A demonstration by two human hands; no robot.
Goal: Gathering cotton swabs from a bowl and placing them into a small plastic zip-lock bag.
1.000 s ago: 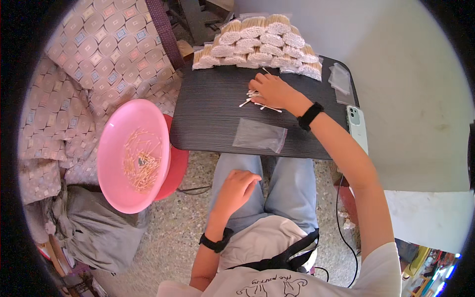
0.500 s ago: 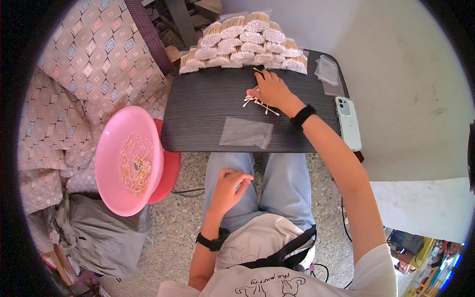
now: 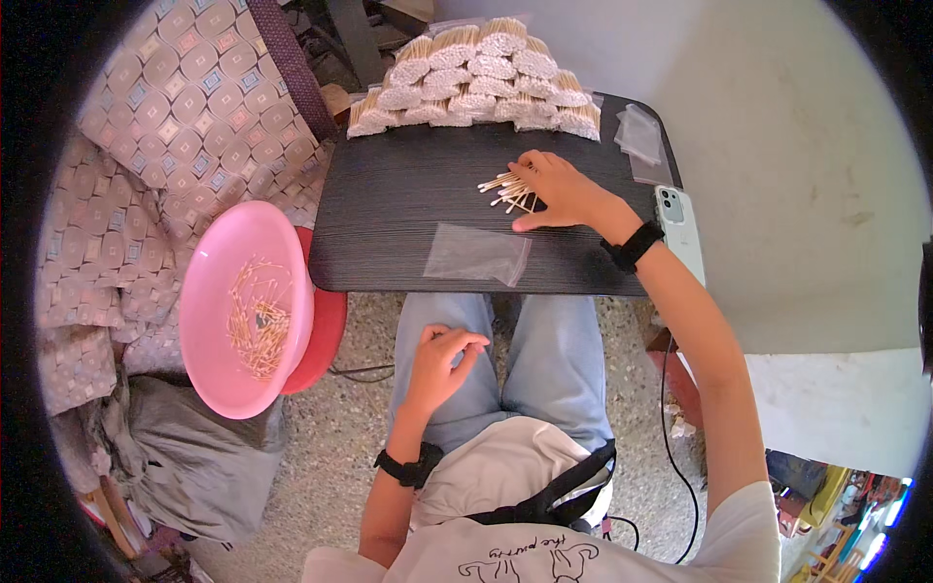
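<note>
On the dark table a small loose pile of cotton swabs (image 3: 507, 192) lies at odd angles. My right hand (image 3: 562, 194) reaches over the pile's right side, its thumb spread away from the fingers and the fingertips at the swabs. Part of the pile is hidden under that hand. Nearer to me lies a flat clear plastic bag (image 3: 476, 255), and I see nothing in it. Above my lap, my left hand (image 3: 444, 367) hangs with its fingers curled in, and nothing shows in it.
Packed bags of swabs (image 3: 471, 83) are stacked along the table's far edge. More clear bags (image 3: 639, 134) and a white phone (image 3: 679, 233) lie at the right. A pink basin (image 3: 199, 321) with loose swabs rests on a red stool (image 3: 326, 340) at the left.
My right hand has shifted right and slightly nearer, and its thumb has opened away from the fingers. The swabs lie more gathered. My left hand stays over my lap.
</note>
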